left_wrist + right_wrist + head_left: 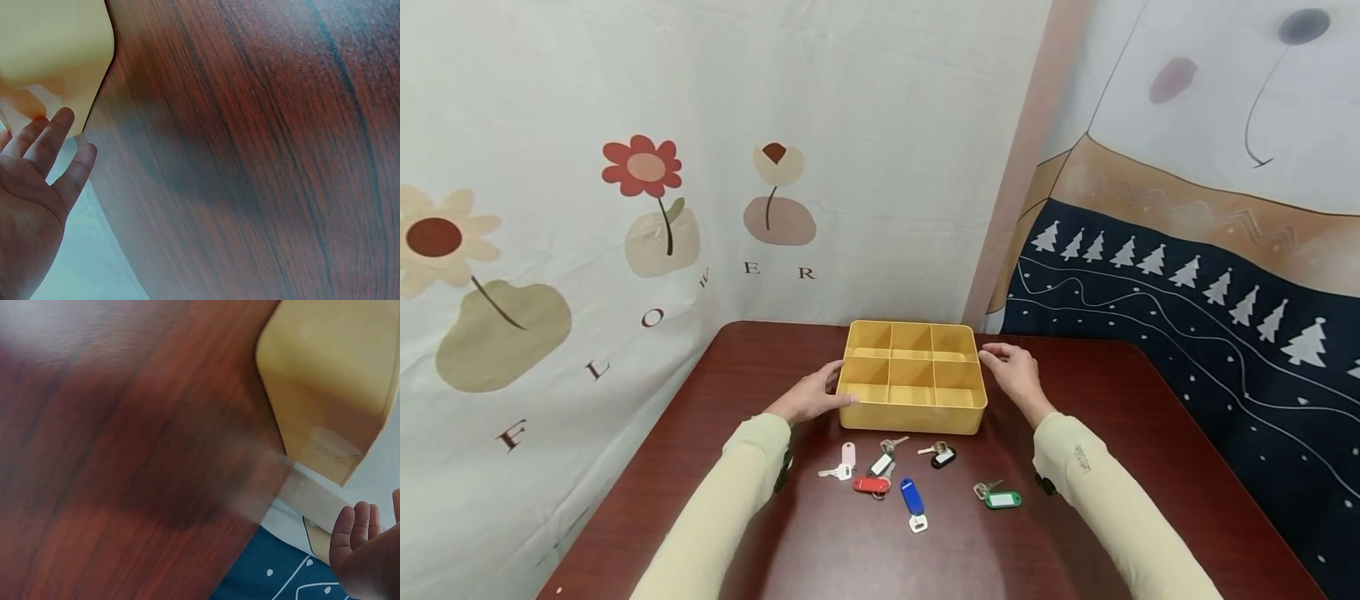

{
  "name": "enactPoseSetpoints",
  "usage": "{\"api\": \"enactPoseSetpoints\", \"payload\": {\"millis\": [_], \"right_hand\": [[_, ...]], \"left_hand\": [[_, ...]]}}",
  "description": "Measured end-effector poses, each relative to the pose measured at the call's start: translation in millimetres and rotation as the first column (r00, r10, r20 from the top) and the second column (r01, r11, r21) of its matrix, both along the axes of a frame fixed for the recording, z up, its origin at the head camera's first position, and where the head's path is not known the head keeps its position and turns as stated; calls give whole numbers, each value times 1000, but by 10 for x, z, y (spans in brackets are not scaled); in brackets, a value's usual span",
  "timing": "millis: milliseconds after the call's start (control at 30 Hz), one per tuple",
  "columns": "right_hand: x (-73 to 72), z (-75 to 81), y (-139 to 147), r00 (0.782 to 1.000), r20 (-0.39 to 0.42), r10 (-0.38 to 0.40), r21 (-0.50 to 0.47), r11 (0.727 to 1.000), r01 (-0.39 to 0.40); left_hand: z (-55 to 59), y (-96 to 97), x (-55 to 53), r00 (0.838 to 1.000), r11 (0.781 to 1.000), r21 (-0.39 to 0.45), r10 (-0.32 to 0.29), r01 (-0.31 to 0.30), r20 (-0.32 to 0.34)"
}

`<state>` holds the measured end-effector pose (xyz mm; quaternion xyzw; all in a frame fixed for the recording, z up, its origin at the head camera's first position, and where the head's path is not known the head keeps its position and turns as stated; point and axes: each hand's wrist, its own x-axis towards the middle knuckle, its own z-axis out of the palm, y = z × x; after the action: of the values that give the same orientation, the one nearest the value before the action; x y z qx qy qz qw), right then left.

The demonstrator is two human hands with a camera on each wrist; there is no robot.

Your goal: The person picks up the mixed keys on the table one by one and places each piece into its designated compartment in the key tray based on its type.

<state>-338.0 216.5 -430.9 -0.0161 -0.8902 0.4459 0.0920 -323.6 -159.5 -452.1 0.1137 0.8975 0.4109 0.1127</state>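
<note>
A yellow divided box point(910, 418), with two rows of compartments, stands near the table's far edge. At its left side is my left hand point(812, 396), thumb by the front left corner and fingers along the side wall. Up close in the left wrist view, the fingers of this left hand point(37, 169) are stretched out against the yellow wall. My right hand point(1017, 373) is beside the box's right side, fingertips close to the rim. The right wrist view has this right hand point(359, 544) with loosely bent fingers and a gap between it and the box point(331, 381).
In front of the box lie several tagged keys: a pink tag point(848, 454), a red tag point(871, 485), a blue tag point(912, 497), a black tag point(943, 457), a grey tag point(881, 464) and a green tag point(1003, 500). Printed curtains point(880, 167) hang behind the brown table point(760, 367).
</note>
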Motion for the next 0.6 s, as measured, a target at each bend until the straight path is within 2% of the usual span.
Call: {"api": "enactPoseSetpoints", "payload": {"millis": [267,600], "right_hand": [[139,-161,115,999,6,39,29,999,-39],[381,-328,340,996,28,82,73,994,-84]], "left_hand": [[-3,-2,11,1000,1000,7,1,-1,2],[-7,-1,1,1000,1000,-3,2,-2,0]]}}
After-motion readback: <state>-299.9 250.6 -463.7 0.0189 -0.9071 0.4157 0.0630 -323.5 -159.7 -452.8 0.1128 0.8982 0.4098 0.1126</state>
